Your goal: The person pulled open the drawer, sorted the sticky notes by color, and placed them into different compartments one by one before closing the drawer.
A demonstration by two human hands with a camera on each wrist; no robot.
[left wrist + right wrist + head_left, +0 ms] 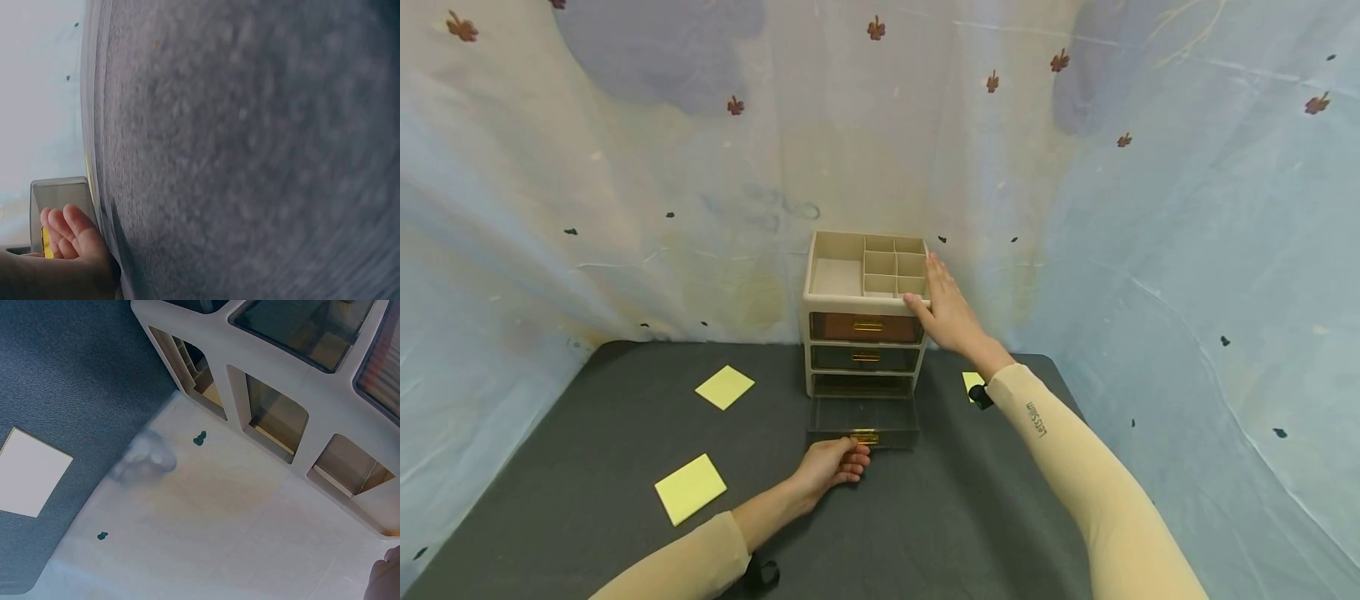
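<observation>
The left hand (829, 472) grips the gold handle (865, 436) of the bottom drawer (850, 415), which stands out from the cabinet (850, 303) on the dark table (970, 517). The right hand (952, 315) lies straight-fingered along the cabinet's upper right edge, probably to steady it against a tug. Yellow papers (725, 387) lie apart on both sides.

Drawer (861, 414) jutting out, room left of cabinet (857, 303)

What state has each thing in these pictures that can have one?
Organizer: upright, top uncovered
Top drawer: closed
Middle drawer: closed
Bottom drawer: pulled open
Left hand: gripping bottom drawer's gold handle
Right hand: fingers straight, resting on organizer's right top edge
Three yellow notes: lying flat on dark table
</observation>
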